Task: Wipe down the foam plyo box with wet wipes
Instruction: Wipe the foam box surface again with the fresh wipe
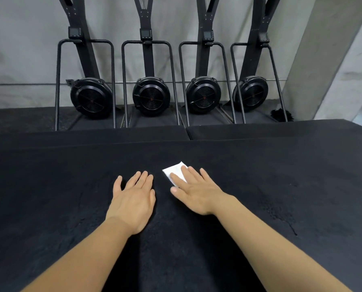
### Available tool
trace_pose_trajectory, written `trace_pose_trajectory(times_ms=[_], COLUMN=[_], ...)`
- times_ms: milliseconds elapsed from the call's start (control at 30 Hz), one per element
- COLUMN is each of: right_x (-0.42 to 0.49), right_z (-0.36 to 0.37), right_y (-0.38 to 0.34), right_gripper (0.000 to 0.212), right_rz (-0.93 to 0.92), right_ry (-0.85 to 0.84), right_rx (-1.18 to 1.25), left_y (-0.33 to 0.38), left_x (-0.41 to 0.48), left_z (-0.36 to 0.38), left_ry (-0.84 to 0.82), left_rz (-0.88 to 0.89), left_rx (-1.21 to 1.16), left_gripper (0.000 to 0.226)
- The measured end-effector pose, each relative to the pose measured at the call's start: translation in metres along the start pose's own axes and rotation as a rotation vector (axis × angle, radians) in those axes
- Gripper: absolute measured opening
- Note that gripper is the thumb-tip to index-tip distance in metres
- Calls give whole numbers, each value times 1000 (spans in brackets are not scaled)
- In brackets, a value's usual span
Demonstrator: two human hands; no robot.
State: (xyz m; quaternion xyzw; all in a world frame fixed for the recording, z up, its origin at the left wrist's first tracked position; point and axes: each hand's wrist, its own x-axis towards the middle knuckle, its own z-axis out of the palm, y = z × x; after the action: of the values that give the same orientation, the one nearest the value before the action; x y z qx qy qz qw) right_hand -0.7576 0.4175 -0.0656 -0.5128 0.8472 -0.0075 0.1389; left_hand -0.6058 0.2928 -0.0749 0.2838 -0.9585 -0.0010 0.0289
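Foam plyo box [260, 165]: black top surface, fills the lower half of the frame.
Wet wipe [174, 173]: white, folded, lies flat on the box top just right of frame centre.
Right hand [193, 191]: palm down, fingers straight and spread, pressing on the wipe (near part of the wipe is covered).
Left hand [133, 199]: flat on the bare box top just beside the right hand, fingers straight, holding nothing.
Fan machines [151, 98]: four black units in a row along the grey wall, upper frame.

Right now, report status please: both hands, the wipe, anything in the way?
Left hand flat on foam box, holding nothing. Right hand presses wet wipe on box top. Fan machines beyond, off the box.
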Motion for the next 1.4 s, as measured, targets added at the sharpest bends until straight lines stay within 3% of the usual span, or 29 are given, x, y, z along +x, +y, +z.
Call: trace_pose_trajectory(times_ms=[433, 567, 667, 867, 1100, 1400], right_x=[71, 65, 57, 15, -19, -10], right_z=[-39, -45, -43, -10, 5, -11], right_y=[170, 190, 169, 97, 32, 83], right_gripper=[61, 63, 63, 63, 67, 58], right_rz=[466, 573, 537, 288, 180, 152], right_ry=[56, 61, 68, 63, 15, -21], right_rx=[85, 118, 118, 66, 42, 1], left_y=[-2, -1, -1, -2, -2, 0], left_x=[3, 2, 2, 4, 4, 5], left_z=[4, 4, 5, 7, 6, 4], left_ry=[18, 12, 16, 8, 17, -15], left_rz=[5, -1, -5, 11, 22, 2], left_rx=[20, 19, 17, 10, 32, 60], left_gripper=[55, 55, 55, 54, 53, 54])
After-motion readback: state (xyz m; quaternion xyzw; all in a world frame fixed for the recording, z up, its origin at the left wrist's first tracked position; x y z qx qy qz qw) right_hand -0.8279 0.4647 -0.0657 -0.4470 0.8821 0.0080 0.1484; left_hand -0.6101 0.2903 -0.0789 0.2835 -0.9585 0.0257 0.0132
